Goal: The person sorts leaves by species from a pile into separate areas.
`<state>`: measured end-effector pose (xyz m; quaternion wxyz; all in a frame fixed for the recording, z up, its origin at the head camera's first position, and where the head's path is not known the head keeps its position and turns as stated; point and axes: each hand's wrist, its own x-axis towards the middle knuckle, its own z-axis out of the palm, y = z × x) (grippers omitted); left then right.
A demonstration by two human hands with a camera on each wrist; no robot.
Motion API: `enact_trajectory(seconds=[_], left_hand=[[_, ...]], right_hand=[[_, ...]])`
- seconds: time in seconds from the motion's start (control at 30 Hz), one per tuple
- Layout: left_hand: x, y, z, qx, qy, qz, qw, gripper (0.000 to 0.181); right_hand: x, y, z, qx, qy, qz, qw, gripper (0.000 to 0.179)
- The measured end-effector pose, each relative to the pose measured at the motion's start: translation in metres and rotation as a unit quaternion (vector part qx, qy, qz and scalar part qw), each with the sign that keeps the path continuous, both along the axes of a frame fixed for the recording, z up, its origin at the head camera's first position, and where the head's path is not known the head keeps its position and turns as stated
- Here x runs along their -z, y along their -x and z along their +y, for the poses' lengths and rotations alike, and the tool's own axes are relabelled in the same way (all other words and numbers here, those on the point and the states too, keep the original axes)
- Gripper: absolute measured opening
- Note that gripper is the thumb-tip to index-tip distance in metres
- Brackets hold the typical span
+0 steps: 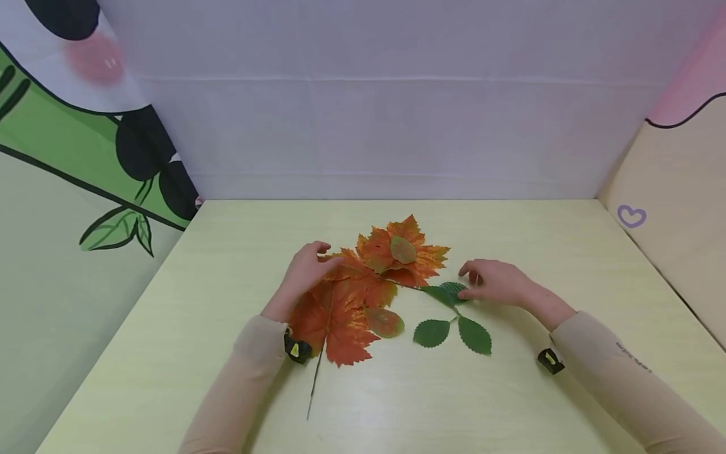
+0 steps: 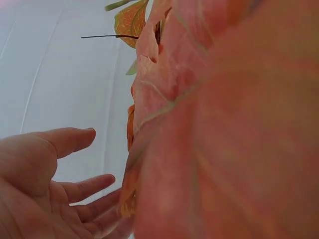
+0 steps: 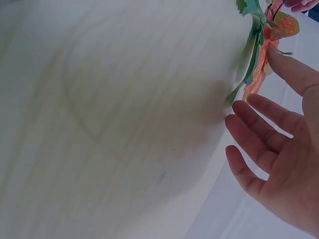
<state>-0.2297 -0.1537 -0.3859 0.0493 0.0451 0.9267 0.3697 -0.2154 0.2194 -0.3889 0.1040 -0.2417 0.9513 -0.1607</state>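
A spray of artificial autumn leaves (image 1: 354, 284), orange-red with jagged edges, lies on the table, its thin dark stem (image 1: 314, 384) pointing toward the front. My left hand (image 1: 306, 272) hovers at the spray's left side, thumb over an orange leaf. In the left wrist view, its fingers (image 2: 89, 188) are loosely spread with nothing between them, beside a big blurred leaf. To the right lies a sprig of green leaves (image 1: 475, 335) with toothed edges. My right hand (image 1: 496, 284) is at the sprig's upper end, thumb tip right at a leaf. Its fingers (image 3: 249, 129) are relaxed and apart.
The pale wooden table (image 1: 544, 403) reaches back to a plain light cloth backdrop (image 1: 397, 126). Printed panels with cartoon drawings stand at the left (image 1: 74, 208) and right (image 1: 675, 170). A dark wrist strap (image 1: 297, 348) on the left sleeve overlaps the orange leaves.
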Motion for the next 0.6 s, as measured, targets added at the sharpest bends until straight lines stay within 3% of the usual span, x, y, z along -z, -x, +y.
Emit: enact_trajectory(seconds=[0.13,0.27,0.6], left_hand=[[0.0034,0.0041,0.0025,-0.007,0.006,-0.029,0.9995,0.057],[0.0053,0.0066,0.0040,0.005,0.037,-0.052,0.9980,0.063],[0.0063,0.0073,0.0057,0.015,0.070,-0.050,0.9962,0.072]], right_hand=[[0.0021,0.0003,-0.0005,-0.008,-0.004,-0.004,1.0000,0.043],[0.0030,0.0007,-0.0009,-0.015,-0.006,-0.009,0.9998,0.037],[0.0021,0.0040,0.0013,-0.013,0.000,-0.022,0.9997,0.022]])
